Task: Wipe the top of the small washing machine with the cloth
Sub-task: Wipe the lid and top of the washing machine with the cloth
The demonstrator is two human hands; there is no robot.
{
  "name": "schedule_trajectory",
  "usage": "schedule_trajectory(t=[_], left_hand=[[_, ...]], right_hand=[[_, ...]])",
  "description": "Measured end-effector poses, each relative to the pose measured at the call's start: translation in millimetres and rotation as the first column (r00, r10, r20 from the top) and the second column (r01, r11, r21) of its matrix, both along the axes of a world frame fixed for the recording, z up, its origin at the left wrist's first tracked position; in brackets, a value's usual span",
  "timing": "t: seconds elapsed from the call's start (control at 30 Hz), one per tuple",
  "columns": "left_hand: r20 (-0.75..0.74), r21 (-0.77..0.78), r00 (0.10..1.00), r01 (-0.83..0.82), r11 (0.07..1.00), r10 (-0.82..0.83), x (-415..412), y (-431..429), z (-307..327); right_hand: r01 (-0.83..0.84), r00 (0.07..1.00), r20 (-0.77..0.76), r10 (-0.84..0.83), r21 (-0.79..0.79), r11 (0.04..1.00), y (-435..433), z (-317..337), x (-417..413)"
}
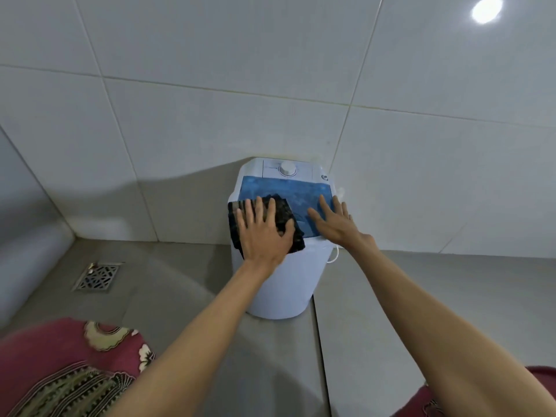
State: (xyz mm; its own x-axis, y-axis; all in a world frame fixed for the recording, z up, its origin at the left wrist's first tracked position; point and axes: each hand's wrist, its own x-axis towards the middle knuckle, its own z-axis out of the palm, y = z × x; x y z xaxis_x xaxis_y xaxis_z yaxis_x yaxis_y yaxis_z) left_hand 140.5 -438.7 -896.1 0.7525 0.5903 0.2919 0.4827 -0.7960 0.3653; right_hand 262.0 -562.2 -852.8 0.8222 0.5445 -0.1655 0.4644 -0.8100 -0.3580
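Washing machine: dial markings too small to read; lid partly covered by cloth and both hands; cord mostly hidden behind it.

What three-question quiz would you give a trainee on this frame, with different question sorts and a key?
1. True or false: the dark cloth lies under the right hand.
2. Which part of the washing machine has no hand on it: A the blue lid, B the white dial?
3. Fill in: the floor drain lies to the machine's ____ in the picture.

Key: 1 false, it is under the flat left hand, at the lid's left front part; the right hand lies flat on the lid's right side. 2 B. 3 left.
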Motion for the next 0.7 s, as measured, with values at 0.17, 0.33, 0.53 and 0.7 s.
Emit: schedule_trajectory(t=[0.17, 0.33, 0.53, 0.7], left_hand=[[-0.095, -0.159, 0.988, -0.137, 0.978, 0.123, 13.7, 57.7, 15.9], [-0.163, -0.356, 0.973, -0.213, 0.91, 0.164, 40.6, 98.3, 25.0], [-0.235, -0.319, 0.963, -0.202, 0.926, 0.129, 93.5, 133.4, 31.3], [-0.218, -0.228, 0.971, -0.147, 0.963, 0.097, 121.1, 138.7, 38.5]], right_hand=[[-0.002, 0.999, 0.048, -0.001, 0.068, 0.998, -0.2, -17.2, -0.4], [0.012, 0.999, 0.036, -0.015, 0.093, 0.996, 0.5, -22.6, 0.9], [-0.02, 0.999, 0.047, 0.017, 0.055, 0.998, 1.5, -21.4, 5.6], [-0.03, 0.999, 0.024, 0.03, -0.004, 1.0, 3.0, -18.0, 10.4]])
